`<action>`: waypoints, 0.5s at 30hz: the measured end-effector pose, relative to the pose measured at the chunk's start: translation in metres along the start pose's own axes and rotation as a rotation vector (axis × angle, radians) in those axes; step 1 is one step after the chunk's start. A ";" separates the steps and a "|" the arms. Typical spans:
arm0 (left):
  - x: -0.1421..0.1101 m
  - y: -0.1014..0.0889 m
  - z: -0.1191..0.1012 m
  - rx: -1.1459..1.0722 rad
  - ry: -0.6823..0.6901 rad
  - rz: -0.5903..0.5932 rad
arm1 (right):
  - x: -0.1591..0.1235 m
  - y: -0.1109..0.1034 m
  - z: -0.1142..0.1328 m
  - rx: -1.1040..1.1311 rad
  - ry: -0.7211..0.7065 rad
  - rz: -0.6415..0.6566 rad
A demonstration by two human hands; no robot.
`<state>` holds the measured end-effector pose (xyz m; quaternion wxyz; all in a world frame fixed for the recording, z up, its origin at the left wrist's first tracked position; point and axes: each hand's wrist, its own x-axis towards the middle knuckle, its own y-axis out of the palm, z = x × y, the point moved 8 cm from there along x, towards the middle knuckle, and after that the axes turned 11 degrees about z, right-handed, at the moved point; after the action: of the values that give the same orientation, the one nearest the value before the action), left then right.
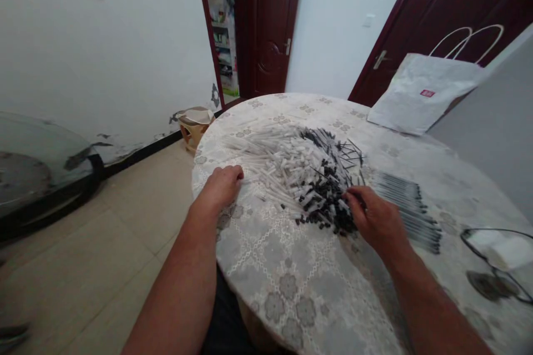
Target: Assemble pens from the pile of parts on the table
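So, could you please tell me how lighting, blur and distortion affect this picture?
Head view overall: soft light, no harsh glare; head view, upper right: the door leans, likely wide-angle distortion; head view, right edge: the glasses look soft; head view, middle: small black pieces by the right hand blur together.

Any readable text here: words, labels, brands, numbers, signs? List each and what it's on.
None readable.
Red label on the white paper bag: too small and blurred.
Shelved items in back: too blurred.
White pieces, black pieces: no legible marking.
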<state>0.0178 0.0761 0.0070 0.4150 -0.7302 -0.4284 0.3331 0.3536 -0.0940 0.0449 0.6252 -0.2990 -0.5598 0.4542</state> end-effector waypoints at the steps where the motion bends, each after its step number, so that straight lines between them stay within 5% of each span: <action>1: 0.000 -0.003 -0.001 -0.026 0.025 -0.008 | 0.000 0.001 0.000 0.007 -0.003 0.001; 6: -0.003 -0.013 -0.016 -0.419 0.147 -0.029 | 0.003 0.001 0.006 0.049 -0.051 -0.021; 15: -0.008 0.017 -0.058 -1.341 0.236 0.172 | 0.005 0.001 0.013 0.127 -0.107 -0.048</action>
<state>0.0693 0.0455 0.0174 -0.1108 -0.8921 -0.4346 -0.0542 0.3408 -0.0911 0.0489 0.6229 -0.2207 -0.5692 0.4892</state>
